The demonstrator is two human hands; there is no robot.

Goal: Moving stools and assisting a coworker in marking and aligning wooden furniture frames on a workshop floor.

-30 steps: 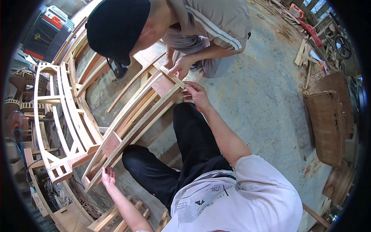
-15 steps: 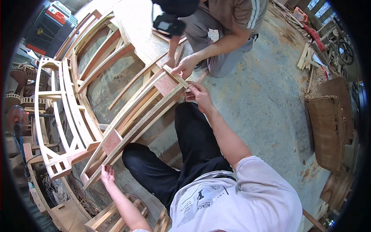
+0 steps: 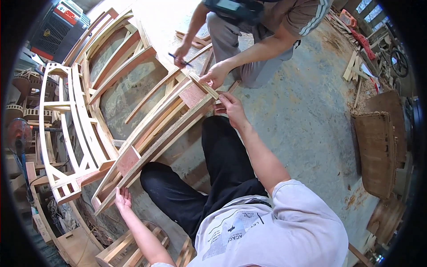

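Note:
A long curved wooden frame (image 3: 164,129) with parallel rails and reddish blocks lies slanting in front of my knees. My left hand (image 3: 123,198) touches its near left end, palm up, thumb against the rail and fingers stretched out. At the far right end a short wooden strip (image 3: 205,87) lies across the rails. My right hand (image 3: 233,109) grips that strip's near end between thumb and fingers, some hidden beneath. Opposite me, a crouching person's one hand (image 3: 215,74) holds the strip's other end. Their other hand (image 3: 180,55) holds a slim dark pen-like tool (image 3: 179,59).
Left of the frame stands a slatted curved wooden frame (image 3: 73,129), with a larger rounded one (image 3: 120,60) behind it. A dark machine (image 3: 58,31) is at the far left. Curved brown panels (image 3: 373,151) lean at the right, near scrap wood (image 3: 353,64).
The other person has shifted right. Their pen-holding hand has moved up and left, off the frame's end. My hands and the frame have hardly moved.

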